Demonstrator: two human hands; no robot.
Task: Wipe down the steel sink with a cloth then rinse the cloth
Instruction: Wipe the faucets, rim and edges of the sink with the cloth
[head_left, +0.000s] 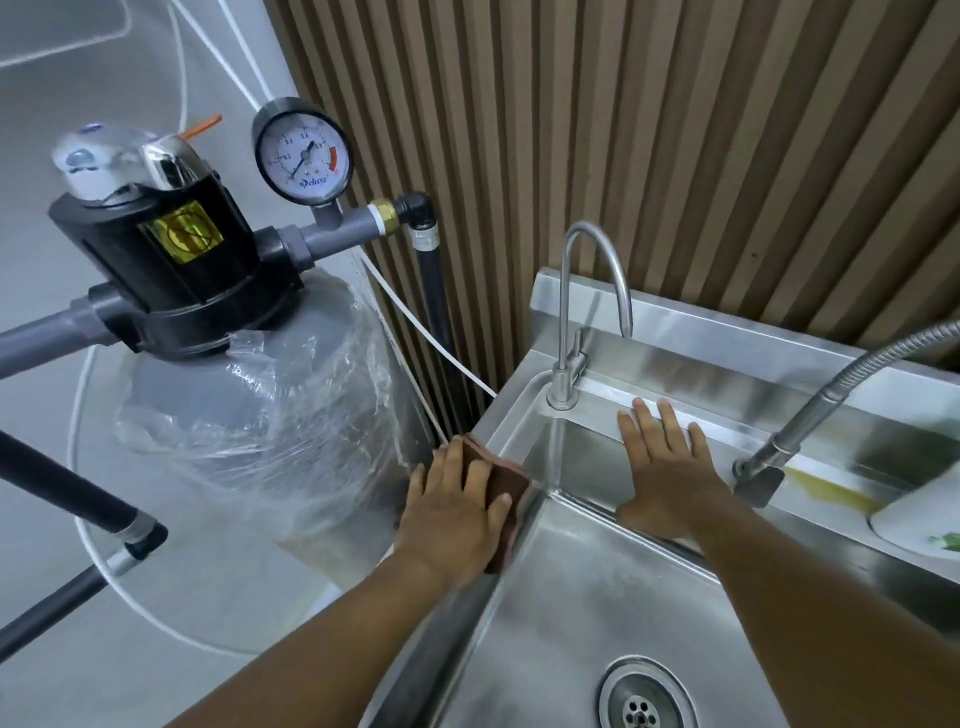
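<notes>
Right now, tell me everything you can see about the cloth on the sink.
The cloth is reddish brown and folded, its layered edges showing. It lies flat on the left rim of the steel sink, near the back corner, one edge reaching the basin's lip. The left hand presses on it with straight fingers and hides most of it. Whether it is wet cannot be told.

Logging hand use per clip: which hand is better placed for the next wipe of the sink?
Left. The left hand lies flat on the brown cloth, pressing it on the left rim of the sink. The right hand rests bare on the back ledge, holding nothing, probably bracing.
</notes>
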